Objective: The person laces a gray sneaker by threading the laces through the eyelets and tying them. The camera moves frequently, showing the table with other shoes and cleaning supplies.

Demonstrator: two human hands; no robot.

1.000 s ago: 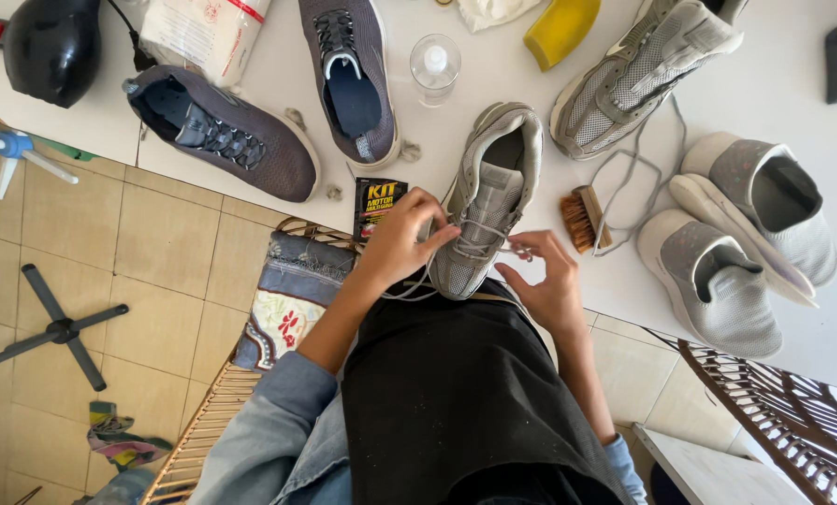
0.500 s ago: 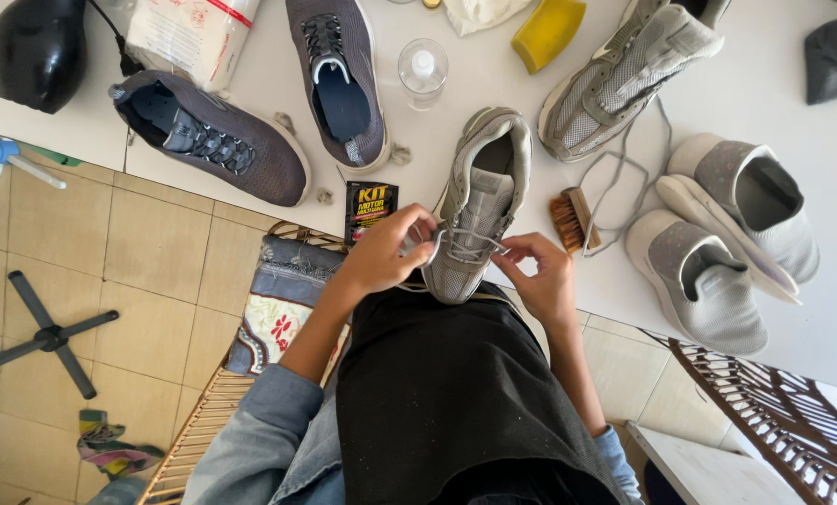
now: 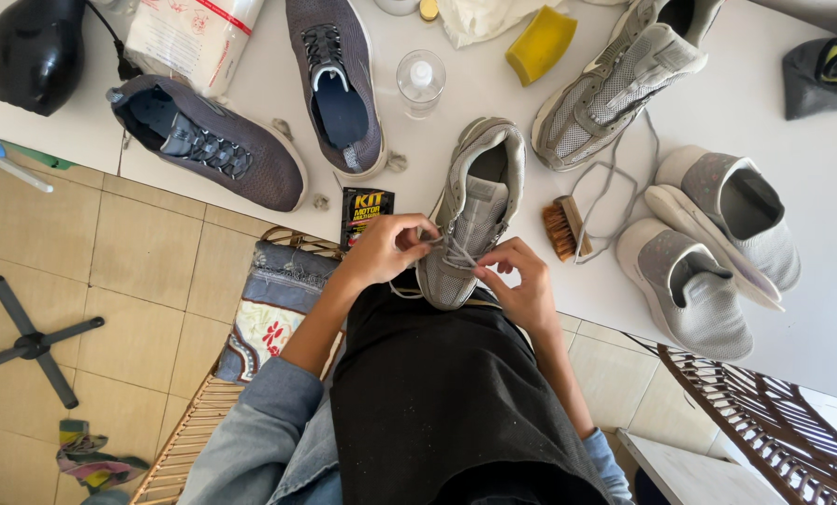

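A grey mesh sneaker (image 3: 474,206) lies on the white table (image 3: 793,122) with its toe toward me, at the table's near edge. My left hand (image 3: 385,248) pinches a grey lace end at the sneaker's left side. My right hand (image 3: 523,281) pinches the lace on the right side, near the toe eyelets. Both hands touch the shoe. I wear a black apron and denim sleeves.
Two dark grey sneakers (image 3: 208,140) (image 3: 336,79) lie at the left, a light grey sneaker (image 3: 619,79) and a loose lace top right, a white pair (image 3: 708,243) at the right. A small brush (image 3: 563,227), clear bottle (image 3: 421,79), yellow sponge (image 3: 540,42) and black sachet (image 3: 364,210) surround the shoe. A wicker chair (image 3: 764,421) stands right.
Both hands stayed on the grey sneaker's laces, shifting slightly down toward the toe. The right hand closed in on the lace.
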